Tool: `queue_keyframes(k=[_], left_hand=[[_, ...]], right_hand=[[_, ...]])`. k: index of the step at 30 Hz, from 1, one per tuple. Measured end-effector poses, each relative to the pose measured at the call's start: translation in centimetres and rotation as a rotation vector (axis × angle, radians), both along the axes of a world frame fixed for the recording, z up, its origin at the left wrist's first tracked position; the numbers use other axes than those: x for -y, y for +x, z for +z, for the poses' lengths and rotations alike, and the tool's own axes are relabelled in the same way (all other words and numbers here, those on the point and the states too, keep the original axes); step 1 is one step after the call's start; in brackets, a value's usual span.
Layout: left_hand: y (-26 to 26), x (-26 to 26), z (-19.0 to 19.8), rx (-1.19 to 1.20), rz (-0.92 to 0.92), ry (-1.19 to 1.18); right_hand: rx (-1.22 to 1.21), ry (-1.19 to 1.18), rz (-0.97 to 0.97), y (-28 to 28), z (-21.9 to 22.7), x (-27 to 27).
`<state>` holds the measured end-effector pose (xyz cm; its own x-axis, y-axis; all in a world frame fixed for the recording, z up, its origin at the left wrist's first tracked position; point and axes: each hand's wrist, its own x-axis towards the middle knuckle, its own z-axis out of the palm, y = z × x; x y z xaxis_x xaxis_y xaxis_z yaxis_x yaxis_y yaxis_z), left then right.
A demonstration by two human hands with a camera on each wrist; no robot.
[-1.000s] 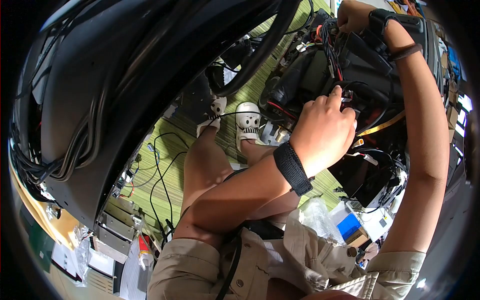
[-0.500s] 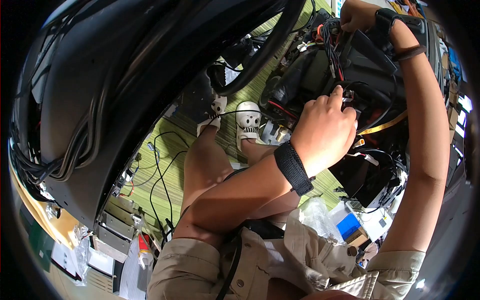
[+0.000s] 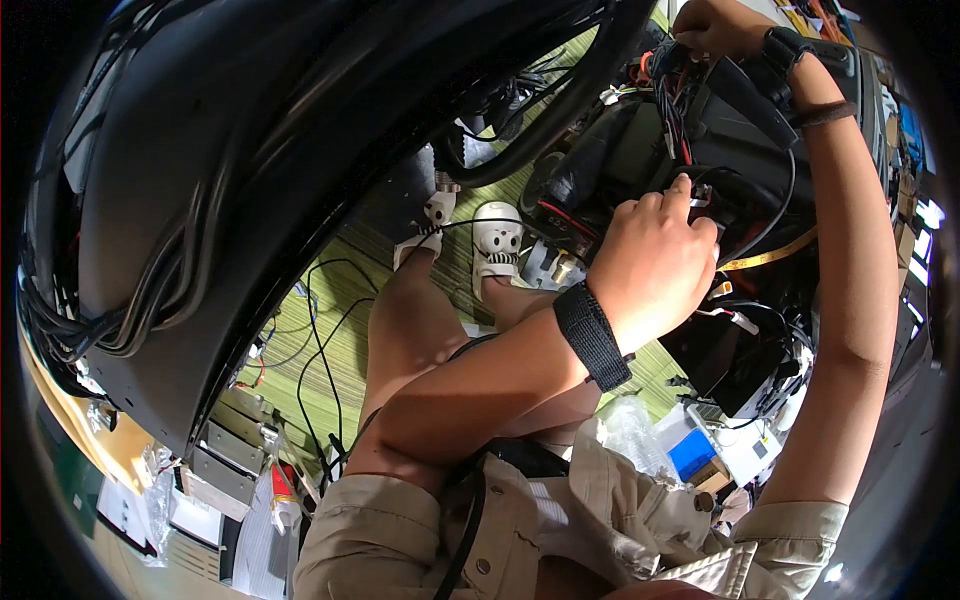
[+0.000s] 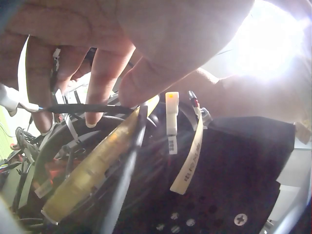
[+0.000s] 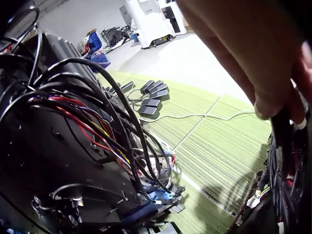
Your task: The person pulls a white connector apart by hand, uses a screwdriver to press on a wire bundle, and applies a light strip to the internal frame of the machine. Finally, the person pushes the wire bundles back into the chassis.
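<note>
In the head view my left hand [image 3: 655, 265], with a black strap round the wrist, is bent over a dark cable-filled unit. Its index finger reaches forward. The left wrist view shows a black cable [image 4: 90, 108] across the fingers, the thumb against it. Beside it are a yellow strip [image 4: 92, 165], a white connector [image 4: 171, 114] and a paper label [image 4: 187, 168]. My right hand [image 3: 725, 28] is at the far end of the same unit, over a wire bundle [image 3: 668, 95]. In the right wrist view its thumb and finger pinch a black cable [image 5: 280, 127].
A large black panel [image 3: 250, 200] with thick cables fills the left of the head view. White shoes [image 3: 496, 235] stand on the green striped floor [image 3: 345, 385]. Black power bricks [image 5: 155, 97] and a white machine [image 5: 148, 22] lie farther off. Bubble wrap [image 3: 628, 430] is near the lap.
Both hands have shifted slightly to the right in the head view. The wire bundle below the right hand has also moved a little to the right.
</note>
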<state>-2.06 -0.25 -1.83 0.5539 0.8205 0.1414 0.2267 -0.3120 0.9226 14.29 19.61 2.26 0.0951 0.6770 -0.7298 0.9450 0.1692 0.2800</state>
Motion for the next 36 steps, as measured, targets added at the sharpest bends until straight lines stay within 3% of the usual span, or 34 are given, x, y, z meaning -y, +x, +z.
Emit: queue_keyframes(k=[7,11,13,16,19,29,31,36], left_hand=[[0.2,0.0,0.0,0.019,0.015,0.002],[0.0,0.0,0.0,0.025,0.012,-0.002],[0.0,-0.1,0.0,0.026,0.011,-0.004],[-0.1,-0.1,0.1,0.026,0.004,-0.008],[-0.1,-0.1,0.2,0.025,0.0,-0.011],[-0.3,-0.1,0.2,0.04,0.019,-0.01],[-0.3,-0.2,0.2,0.042,0.021,-0.009],[-0.4,-0.2,0.2,0.048,0.015,-0.011]], right_hand=[[-0.095,0.031,0.079,0.6,0.0,1.6],[-0.287,-0.071,-0.022,7.3,-4.6,-1.0],[-0.28,0.028,0.203,8.1,-5.0,-1.0],[-0.299,0.119,0.345,8.5,-5.0,-0.8],[-0.158,0.014,0.201,7.0,-4.1,-1.1],[-0.229,0.119,0.229,8.3,-4.3,-0.9],[-0.009,0.056,0.029,5.7,-2.8,-0.6],[-0.081,0.069,0.082,7.7,-3.5,-0.9]])
